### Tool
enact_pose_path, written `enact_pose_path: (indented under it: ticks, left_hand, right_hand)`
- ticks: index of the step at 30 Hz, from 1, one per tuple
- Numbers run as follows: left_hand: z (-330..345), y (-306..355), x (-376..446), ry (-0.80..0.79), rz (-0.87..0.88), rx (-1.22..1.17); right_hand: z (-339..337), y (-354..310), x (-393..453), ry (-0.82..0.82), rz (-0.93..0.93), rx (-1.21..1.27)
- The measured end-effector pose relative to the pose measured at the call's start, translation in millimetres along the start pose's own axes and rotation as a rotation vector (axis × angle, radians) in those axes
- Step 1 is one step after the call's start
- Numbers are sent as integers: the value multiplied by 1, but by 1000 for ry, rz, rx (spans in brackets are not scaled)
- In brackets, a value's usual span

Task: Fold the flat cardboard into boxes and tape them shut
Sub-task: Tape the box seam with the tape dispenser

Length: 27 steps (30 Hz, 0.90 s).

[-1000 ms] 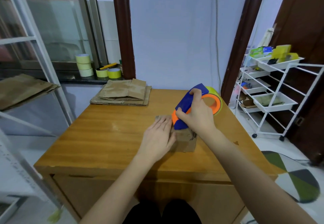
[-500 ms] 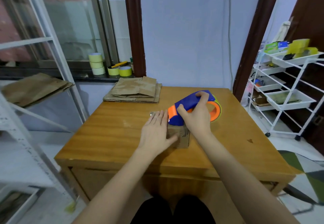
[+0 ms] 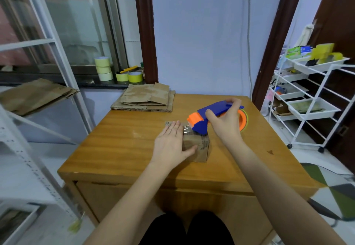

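Small cardboard box sits near the middle of the wooden table, partly covered by both hands. Left hand lies flat on the box top, fingers straight and together, thumb along the near side, pressing not gripping. Right hand holds the blue and orange tape dispenser, fingers and thumb wrapped round its blue body; the orange nose end touches the box top right beside the left fingertips. Shiny clear tape shows on the box top between hand and dispenser. Stack of flat cardboard lies at the far left corner of the table, well apart from the box. Behind it on the window sill: a pile of pale tape rolls and two yellow rolls. More flat cardboard rests on a white shelf at left. White wire cart with trays stands right of the table, by the dark door frame. Person's dark-clothed knees show at the bottom edge.
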<state>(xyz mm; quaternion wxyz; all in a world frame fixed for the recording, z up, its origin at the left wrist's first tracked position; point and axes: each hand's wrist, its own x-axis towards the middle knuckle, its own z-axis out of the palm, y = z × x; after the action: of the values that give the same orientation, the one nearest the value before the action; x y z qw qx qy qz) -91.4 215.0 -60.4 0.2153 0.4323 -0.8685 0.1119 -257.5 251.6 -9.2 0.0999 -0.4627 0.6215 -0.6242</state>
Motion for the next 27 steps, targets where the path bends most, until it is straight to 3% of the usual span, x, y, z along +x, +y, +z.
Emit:
enact_pose_path:
  ticks: [4, 9, 19, 27]
  left_hand:
    - [2, 1, -1, 22, 9, -15]
    - [2, 3, 1, 50, 11, -30]
    - [-2, 9, -2, 36, 4, -71]
    - [-4, 13, -3, 41, -51, -58]
  right_hand:
    - [-13, 4, 4, 93, 74, 110]
    - [-24, 7, -1, 117, 25, 124]
    - [-20, -10, -10, 10, -175, -85]
    - [-9, -22, 8, 154, -30, 291]
